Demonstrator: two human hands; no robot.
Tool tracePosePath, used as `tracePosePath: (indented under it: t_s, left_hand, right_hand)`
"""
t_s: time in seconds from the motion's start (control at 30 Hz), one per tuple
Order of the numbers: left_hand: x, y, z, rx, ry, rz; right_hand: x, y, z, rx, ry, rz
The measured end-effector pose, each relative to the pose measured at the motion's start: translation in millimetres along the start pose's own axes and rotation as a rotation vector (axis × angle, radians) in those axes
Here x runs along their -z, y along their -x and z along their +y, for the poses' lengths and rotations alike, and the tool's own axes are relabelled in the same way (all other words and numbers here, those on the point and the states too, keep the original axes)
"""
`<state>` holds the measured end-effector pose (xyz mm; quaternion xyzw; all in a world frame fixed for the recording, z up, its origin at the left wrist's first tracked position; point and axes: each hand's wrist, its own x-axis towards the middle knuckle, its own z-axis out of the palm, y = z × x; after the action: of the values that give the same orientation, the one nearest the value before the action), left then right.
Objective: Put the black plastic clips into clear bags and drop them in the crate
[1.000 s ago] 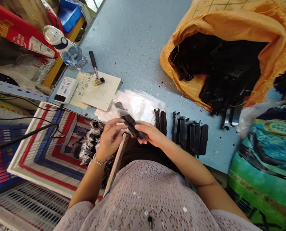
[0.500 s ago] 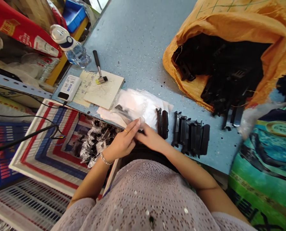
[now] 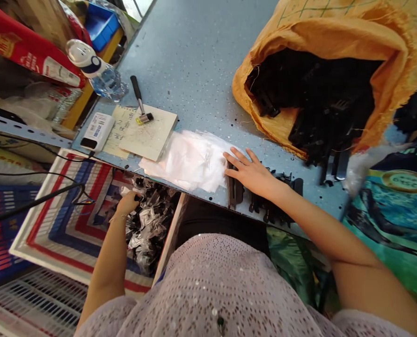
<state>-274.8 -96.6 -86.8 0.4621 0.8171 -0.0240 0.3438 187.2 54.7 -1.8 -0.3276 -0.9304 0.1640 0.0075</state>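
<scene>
My left hand point(image 3: 127, 204) is down in the basket point(image 3: 59, 229), at the edge of a heap of clear-bagged black parts point(image 3: 147, 224). Its fingers are mostly hidden, so whether it holds a bag does not show. Over the table, my right hand point(image 3: 252, 177) has its fingers spread. Its fingertips reach the right edge of a stack of thin white plastic bags point(image 3: 194, 161) and the nearest black plastic parts point(image 3: 233, 193). More black parts point(image 3: 294, 185) lie in a row partly under the right hand and wrist.
An orange woven sack point(image 3: 245, 89) full of black parts lies open at the back right. Left of the bags are a notepad point(image 3: 159, 135), a hammer point(image 3: 138, 96), a white device point(image 3: 98, 131) and a water bottle point(image 3: 106, 82). A green-blue sack point(image 3: 387, 224) stands at the right.
My hands have parted from above the bag stack. The left one went down and left into the basket; the right one moved right to the black parts and spread its fingers.
</scene>
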Motion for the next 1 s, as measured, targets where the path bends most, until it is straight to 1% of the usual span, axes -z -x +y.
tracePosePath:
  t_s: [0.07,0.1,0.13,0.2,0.23,0.27,0.3,0.33,0.37,0.4,0.43,0.47,0.5,0.53,0.57,0.6,0.67,0.73,0.8,0.83,0.87,0.9,0.97,1.0]
  left_hand:
    - [-9.8,-22,1,0.026,-0.001,-0.018]
    - [-10.7,-26,3,0.028,0.005,-0.036]
    - [-9.2,-26,7,0.028,0.011,-0.059]
    - [-1.7,-15,20,0.004,0.037,-0.131]
    - [2.3,-5,32,-0.042,0.09,-0.191]
    - [5.2,7,47,-0.116,0.178,-0.262]
    - [6.1,18,68,-0.212,0.295,-0.313]
    - [4.7,28,91,-0.322,0.432,-0.325]
    - [0.9,35,118,-0.426,0.552,-0.29]
    - [-4.8,39,145,-0.485,0.621,-0.118]
    - [-11.5,38,171,-0.518,0.624,0.08]
    - [-18.2,35,193,-0.536,0.559,0.229]
    - [-23.8,29,209,-0.534,0.49,0.319]
    - [-27.7,21,220,-0.534,0.424,0.352]
    - [-29.7,13,224,-0.534,0.386,0.335]
    - [-30.0,5,223,-0.534,0.387,0.293]
    - [-27.5,-5,213,-0.537,0.477,0.213]
    - [-24.5,-7,201,-0.517,0.622,0.177]
    - [-22.7,-2,193,-0.51,0.707,0.201]
    - [-21.9,2,191,-0.526,0.691,0.241]
    - [-21.1,6,190,-0.557,0.626,0.297]
    - [-19.9,8,188,-0.597,0.523,0.354]
    - [-16.7,9,185,-0.663,0.297,0.422]
    - [-14.8,7,183,-0.679,0.224,0.426]
  right_hand:
    - [7,7,7,0.065,0.041,-0.037]
    - [12,14,9,0.04,0.03,-0.051]
    - [16,21,11,-0.04,-0.003,-0.064]
    - [21,33,13,-0.304,-0.13,-0.075]
    - [21,38,13,-0.431,-0.229,-0.064]
    - [18,39,11,-0.522,-0.358,-0.026]
    - [13,38,9,-0.569,-0.517,0.037]
    - [7,35,5,-0.573,-0.702,0.111]
    - [0,29,1,-0.555,-0.9,0.18]
    - [-7,23,-4,-0.536,-1.094,0.232]
    - [-12,16,-10,-0.527,-1.268,0.261]
    - [-16,10,-16,-0.53,-1.412,0.266]
    - [-19,5,-21,-0.535,-1.527,0.248]
    - [-20,1,-26,-0.537,-1.618,0.224]
    - [-20,-3,-30,-0.536,-1.693,0.204]
    - [-19,-6,-34,-0.53,-1.761,0.188]
    - [-19,-16,-42,-0.503,-1.89,0.158]
    - [-22,-34,-50,-0.458,-1.993,0.088]
    - [-29,-55,-58,-0.441,-2.018,0.0]
    - [-34,-65,-61,-0.464,-1.987,-0.018]
    - [-38,-72,-63,-0.508,-1.924,-0.008]
    - [-42,-77,-64,-0.56,-1.838,0.031]
    - [-45,-75,-63,-0.609,-1.659,0.137]
    - [-44,-70,-62,-0.586,-1.589,0.168]
